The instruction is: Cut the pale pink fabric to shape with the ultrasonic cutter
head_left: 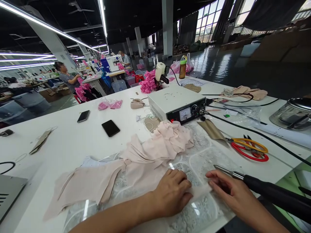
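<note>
Pale pink cloth (145, 150) lies part heaped, part spread on the clear mat (204, 155), over the white worktop (65, 136). A thin, pale strip (201, 191) runs between the hands. The left hand (171, 194) rests palm down, fingers curled at one end; the right hand (227, 186) is loosely bent, fingertips narrowly spaced at the other. Whether either pinches, I cannot tell. The step looks like straightening the strip; the next move seems to call for steadying both ends, clear of the pointed tool (267, 187) just beside the right hand.
</note>
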`<action>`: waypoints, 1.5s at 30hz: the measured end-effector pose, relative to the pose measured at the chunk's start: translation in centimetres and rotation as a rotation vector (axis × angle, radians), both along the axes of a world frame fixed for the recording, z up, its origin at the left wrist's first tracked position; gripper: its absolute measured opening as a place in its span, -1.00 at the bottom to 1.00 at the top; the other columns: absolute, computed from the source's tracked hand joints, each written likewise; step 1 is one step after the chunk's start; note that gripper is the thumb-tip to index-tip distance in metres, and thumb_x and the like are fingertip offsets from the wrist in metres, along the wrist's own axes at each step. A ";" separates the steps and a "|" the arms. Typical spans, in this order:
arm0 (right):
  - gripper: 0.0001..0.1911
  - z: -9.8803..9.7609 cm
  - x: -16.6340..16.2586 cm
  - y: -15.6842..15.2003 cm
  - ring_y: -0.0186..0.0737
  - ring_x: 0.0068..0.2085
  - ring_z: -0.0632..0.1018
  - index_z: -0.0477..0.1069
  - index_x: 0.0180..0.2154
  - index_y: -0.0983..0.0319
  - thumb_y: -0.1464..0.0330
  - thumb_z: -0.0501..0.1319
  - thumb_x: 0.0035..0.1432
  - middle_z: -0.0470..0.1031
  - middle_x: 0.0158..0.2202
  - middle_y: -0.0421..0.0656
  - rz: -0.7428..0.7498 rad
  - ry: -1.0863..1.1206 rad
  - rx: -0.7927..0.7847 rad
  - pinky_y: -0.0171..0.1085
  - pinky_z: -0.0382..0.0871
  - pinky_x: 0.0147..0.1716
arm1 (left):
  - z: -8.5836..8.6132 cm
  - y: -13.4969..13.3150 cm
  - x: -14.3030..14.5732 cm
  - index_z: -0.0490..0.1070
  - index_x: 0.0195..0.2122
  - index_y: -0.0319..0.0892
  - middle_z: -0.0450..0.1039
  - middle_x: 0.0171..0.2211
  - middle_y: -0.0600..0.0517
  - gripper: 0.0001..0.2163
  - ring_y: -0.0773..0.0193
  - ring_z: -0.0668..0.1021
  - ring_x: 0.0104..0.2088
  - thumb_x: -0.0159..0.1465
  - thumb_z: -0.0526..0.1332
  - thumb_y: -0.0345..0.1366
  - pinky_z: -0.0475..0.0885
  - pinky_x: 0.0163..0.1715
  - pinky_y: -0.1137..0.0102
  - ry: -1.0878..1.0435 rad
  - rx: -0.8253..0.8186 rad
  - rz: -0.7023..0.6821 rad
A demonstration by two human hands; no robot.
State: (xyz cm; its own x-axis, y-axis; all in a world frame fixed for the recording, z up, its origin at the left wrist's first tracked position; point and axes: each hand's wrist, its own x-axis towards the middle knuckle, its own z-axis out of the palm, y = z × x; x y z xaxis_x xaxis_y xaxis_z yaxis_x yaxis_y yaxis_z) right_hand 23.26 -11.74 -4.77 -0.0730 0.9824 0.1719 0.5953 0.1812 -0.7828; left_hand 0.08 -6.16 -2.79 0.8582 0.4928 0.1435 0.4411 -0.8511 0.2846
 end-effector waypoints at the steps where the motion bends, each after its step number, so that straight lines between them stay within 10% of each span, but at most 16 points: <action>1: -0.66 -0.3 0.1 0.0 -0.24 -0.55 0.41 0.37 -0.23 0.21 0.09 0.03 0.28 0.33 -0.53 -0.23 -0.028 -0.012 0.018 -0.37 0.35 -0.59 | -0.1 0.0 -0.1 0.34 -0.23 -0.21 0.38 -0.21 -0.03 -0.86 0.22 0.42 -0.25 0.26 0.21 -0.27 0.33 -0.22 0.31 -0.002 0.015 -0.006; 10: -0.78 -1.3 0.4 -1.5 -0.29 -0.52 0.42 0.37 -0.18 0.15 0.16 0.09 0.29 0.37 -0.45 -0.24 -0.203 -0.131 0.235 -0.41 0.36 -0.57 | 0.5 0.3 -0.1 0.34 -0.20 -0.23 0.41 -0.30 -0.03 -0.85 0.24 0.42 -0.34 0.36 0.02 -0.33 0.32 -0.26 0.30 -0.059 0.170 -0.129; 18: -0.84 -1.3 -0.3 -2.4 -0.20 -0.25 0.50 0.43 -0.19 0.18 0.31 0.09 0.36 0.41 -0.22 -0.13 -0.202 -0.158 0.517 -0.37 0.44 -0.28 | -0.2 1.7 1.0 0.30 0.06 -0.29 0.33 0.13 -0.03 -0.73 0.21 0.34 0.12 0.39 -0.02 -0.36 0.26 0.05 0.32 -0.113 0.232 -0.444; 45: -0.82 -2.2 -1.0 -2.8 -0.20 -0.25 0.50 0.46 -0.15 0.22 0.49 0.10 0.32 0.40 -0.20 -0.10 -0.258 -0.243 0.651 -0.35 0.46 -0.31 | -1.1 2.0 0.8 0.34 0.03 -0.29 0.34 0.12 -0.05 -0.73 0.20 0.32 0.18 0.38 0.03 -0.33 0.25 0.14 0.30 -0.121 0.185 -0.478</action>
